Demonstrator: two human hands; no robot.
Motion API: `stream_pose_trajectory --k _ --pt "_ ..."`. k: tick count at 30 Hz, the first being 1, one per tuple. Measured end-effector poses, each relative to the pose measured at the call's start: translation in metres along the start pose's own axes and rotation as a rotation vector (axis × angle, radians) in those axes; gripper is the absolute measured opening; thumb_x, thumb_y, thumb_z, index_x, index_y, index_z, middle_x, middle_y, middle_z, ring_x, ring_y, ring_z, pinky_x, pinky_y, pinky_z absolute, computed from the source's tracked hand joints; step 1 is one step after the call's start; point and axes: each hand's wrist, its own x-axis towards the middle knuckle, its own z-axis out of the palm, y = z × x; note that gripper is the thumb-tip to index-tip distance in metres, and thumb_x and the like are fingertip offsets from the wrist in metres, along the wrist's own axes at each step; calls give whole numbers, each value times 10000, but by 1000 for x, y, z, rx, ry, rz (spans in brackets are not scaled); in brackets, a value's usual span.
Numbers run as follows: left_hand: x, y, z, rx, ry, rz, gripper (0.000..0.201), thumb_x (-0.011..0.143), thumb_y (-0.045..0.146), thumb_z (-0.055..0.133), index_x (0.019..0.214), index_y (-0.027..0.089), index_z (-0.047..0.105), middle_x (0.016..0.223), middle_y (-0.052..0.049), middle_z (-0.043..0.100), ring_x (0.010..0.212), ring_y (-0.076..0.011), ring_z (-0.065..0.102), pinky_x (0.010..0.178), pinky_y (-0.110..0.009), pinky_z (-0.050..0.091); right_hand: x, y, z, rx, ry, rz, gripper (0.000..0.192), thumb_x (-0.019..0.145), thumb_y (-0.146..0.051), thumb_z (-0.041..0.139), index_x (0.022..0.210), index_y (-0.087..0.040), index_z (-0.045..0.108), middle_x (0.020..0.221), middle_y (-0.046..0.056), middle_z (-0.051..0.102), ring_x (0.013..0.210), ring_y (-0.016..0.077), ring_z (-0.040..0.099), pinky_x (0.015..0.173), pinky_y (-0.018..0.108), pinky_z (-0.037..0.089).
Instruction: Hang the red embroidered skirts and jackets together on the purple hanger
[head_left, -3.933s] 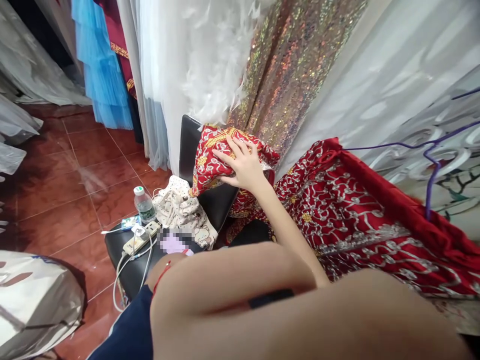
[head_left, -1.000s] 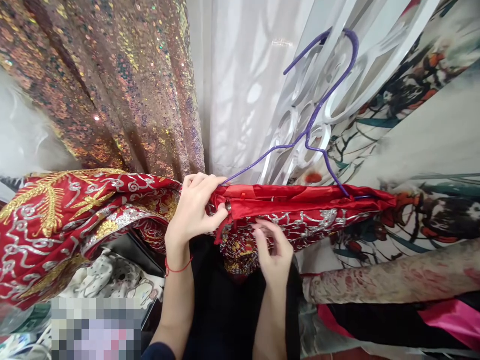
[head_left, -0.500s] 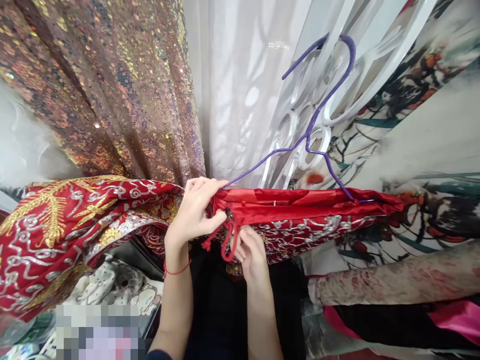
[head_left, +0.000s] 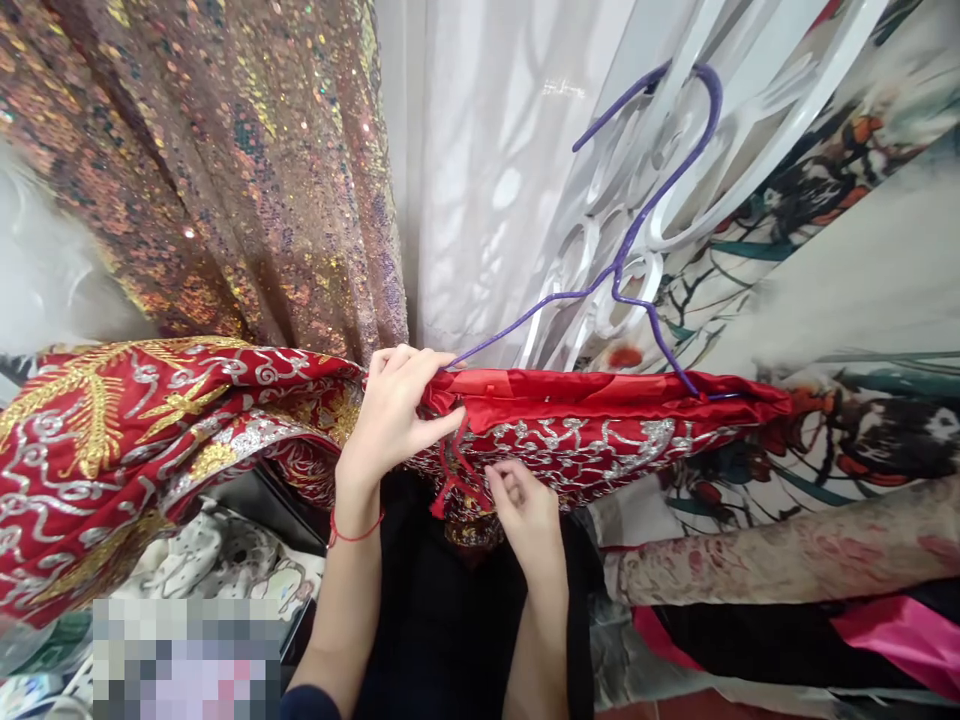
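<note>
At the far left, the loose part of the red embroidered garment [head_left: 127,440] lies spread over a chair, with gold and silver patterns on it, and behind it hangs the sequin fabric [head_left: 225,170]. Moving to the middle, the left hand [head_left: 394,420] is closed on the top edge of the garment, exactly where the left end of the purple hanger [head_left: 637,230] goes into the cloth; this grip looks the same as half a second ago. What changes is just beside it: the red cord [head_left: 452,472], which formed a small loop between the hands half a second ago, now hangs down more loosely in thin strands. The right hand [head_left: 525,505] sits a little lower and more to the right than before, its fingers curled near the cord ends; I cannot tell if it really pinches them. To the right, the garment's waistband lies along the hanger, whose hook catches a white frame [head_left: 720,150].
</note>
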Motion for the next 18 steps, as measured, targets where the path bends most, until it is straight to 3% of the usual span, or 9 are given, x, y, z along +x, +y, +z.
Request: stream_pose_trajectory --k 5,10,15,18 --pt "2 10 2 9 42 -69 158 907 336 637 1006 213 634 979 -14 739 870 -200 586 905 -387 348 3 -64 6 213 149 -250 191 909 -376 594 880 -195 648 580 -67 498 473 70 431 500 197 365" --pt "3 14 1 29 72 -83 212 958 411 584 925 204 621 838 -4 710 798 -189 571 845 -379 340 12 -104 15 317 221 -341 134 912 -290 551 931 -188 635 608 -59 539 489 67 459 490 185 369" --pt "3 16 0 47 54 -88 261 967 458 562 929 207 620 846 -9 703 800 -189 557 847 -379 340 9 -99 24 366 97 -279 174 896 -347 570 844 -190 626 554 -69 501 462 69 420 487 200 346" --pt "3 17 1 45 54 -115 273 963 473 560 924 210 622 834 -12 699 799 -192 555 855 -380 347 -1 -72 33 396 -204 -214 454 971 -478 441 686 -183 637 503 -46 476 450 79 399 509 225 354"
